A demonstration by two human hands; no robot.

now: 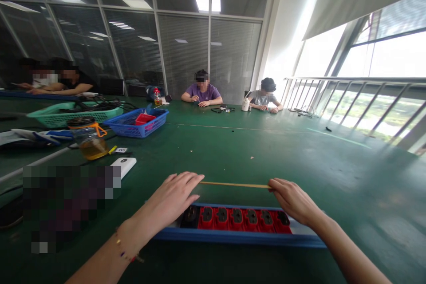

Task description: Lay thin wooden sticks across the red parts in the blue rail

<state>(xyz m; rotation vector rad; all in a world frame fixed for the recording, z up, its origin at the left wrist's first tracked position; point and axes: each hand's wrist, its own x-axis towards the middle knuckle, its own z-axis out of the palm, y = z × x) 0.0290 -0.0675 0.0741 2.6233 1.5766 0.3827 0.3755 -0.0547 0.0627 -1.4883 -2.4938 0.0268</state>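
Observation:
A thin yellow strip (pixel 236 184) runs nearly straight between my two hands, just beyond a long blue tray-like housing (pixel 239 236). My left hand (pixel 175 195) has its fingers stretched out and its thumb apart; its fingertips are at the strip's left end. Bent fingers of my right hand (pixel 291 199) close around the right end. Inside the housing sits a row of several red socket pieces (pixel 237 217) with dark inserts. A round dark piece (pixel 190 216) is at the row's left end, partly behind my left thumb. My wrists and hands cover the housing's ends.
To the left are a white power bank (pixel 124 167), a jar of amber liquid (pixel 89 142), a blue basket (pixel 140 129) and a green basket (pixel 49 117). Across the green table (pixel 213 151) sit a person in purple (pixel 208 94) and another in grey (pixel 259 97).

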